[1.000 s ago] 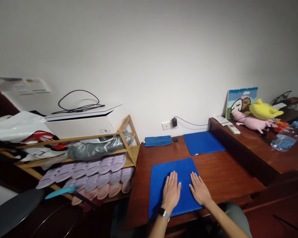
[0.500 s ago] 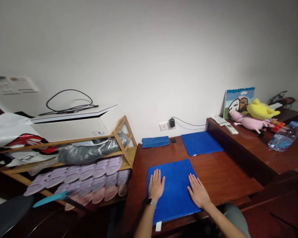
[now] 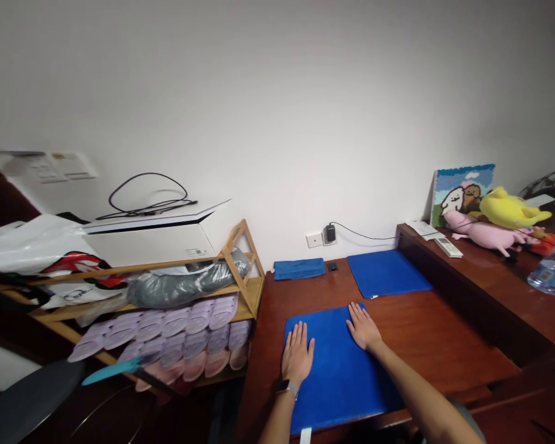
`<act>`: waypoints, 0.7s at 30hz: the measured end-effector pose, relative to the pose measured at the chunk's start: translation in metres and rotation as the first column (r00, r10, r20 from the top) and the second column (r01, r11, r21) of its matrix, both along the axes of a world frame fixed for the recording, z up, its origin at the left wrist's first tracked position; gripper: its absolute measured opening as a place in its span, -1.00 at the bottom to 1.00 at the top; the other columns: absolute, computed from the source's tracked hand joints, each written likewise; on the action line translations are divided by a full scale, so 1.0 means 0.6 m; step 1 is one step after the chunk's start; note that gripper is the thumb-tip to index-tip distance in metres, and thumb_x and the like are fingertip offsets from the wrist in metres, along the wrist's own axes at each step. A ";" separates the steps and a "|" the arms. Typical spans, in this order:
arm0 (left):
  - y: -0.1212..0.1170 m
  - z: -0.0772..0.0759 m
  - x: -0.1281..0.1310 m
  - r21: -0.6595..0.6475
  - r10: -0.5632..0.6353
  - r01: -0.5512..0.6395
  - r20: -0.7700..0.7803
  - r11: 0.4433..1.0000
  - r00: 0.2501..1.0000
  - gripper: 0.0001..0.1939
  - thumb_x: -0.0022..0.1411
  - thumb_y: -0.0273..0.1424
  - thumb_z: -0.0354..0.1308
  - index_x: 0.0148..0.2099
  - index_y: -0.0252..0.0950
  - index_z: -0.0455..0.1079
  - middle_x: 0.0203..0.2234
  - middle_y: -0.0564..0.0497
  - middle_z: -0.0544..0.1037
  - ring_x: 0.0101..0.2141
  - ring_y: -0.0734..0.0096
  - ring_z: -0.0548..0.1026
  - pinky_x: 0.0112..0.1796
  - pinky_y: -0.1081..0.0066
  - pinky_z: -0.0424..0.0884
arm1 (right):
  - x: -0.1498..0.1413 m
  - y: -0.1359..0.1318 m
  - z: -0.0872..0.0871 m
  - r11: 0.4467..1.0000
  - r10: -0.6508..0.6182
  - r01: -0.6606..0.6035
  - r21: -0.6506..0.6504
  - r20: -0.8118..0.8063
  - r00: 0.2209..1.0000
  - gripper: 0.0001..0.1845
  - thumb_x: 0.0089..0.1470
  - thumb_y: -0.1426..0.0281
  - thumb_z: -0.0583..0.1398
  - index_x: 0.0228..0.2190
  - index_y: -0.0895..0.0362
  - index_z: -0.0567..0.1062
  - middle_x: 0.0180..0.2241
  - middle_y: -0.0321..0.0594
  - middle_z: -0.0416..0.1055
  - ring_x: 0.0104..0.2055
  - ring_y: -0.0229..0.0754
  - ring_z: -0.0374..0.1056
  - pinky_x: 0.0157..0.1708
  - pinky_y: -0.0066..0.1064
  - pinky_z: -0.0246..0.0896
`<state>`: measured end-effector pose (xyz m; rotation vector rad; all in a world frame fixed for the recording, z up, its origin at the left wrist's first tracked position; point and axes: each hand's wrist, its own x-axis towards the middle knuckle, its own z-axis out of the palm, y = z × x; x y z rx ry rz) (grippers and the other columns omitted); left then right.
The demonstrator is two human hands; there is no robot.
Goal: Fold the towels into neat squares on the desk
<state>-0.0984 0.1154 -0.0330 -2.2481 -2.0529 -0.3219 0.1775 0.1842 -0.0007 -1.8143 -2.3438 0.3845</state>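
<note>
A blue cloth (image 3: 335, 376) lies spread flat on the reddish-brown wooden table (image 3: 462, 333), with a white tag at its near left corner. My left hand (image 3: 298, 354) rests palm down on the cloth's left side, fingers stretched out. On the cloth's far right corner lies my right hand (image 3: 363, 327), also flat with its fingers extended. Neither hand grips anything. Behind, against the wall, are a folded blue cloth (image 3: 300, 268) on the left and a second spread blue cloth (image 3: 388, 272) on the right.
A wooden rack (image 3: 250, 296) on the left holds purple and pink slippers (image 3: 176, 320) and a white box (image 3: 152, 240). On the raised surface at right are plush toys (image 3: 485, 231), a remote (image 3: 448, 247) and a water bottle (image 3: 552, 274). A black plug (image 3: 330, 232) sits in the wall.
My left hand has moved from the cloth's middle to its left edge, uncovering the tag corner. My right hand has slid away from me to the far right corner. The view has shifted slightly.
</note>
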 end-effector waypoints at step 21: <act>0.077 0.002 0.051 -0.051 0.014 -0.013 0.017 0.999 1.000 -0.39 0.53 -0.24 -0.33 0.52 -0.25 0.00 0.45 -0.10 0.14 0.44 0.15 0.07 0.39 -0.01 0.04 | 0.010 0.008 -0.036 0.999 -0.002 0.003 0.033 -0.028 1.000 -0.21 0.40 0.09 -0.28 0.45 0.28 -0.06 0.50 -0.12 -0.20 0.54 -0.11 -0.33 0.48 -0.15 -0.42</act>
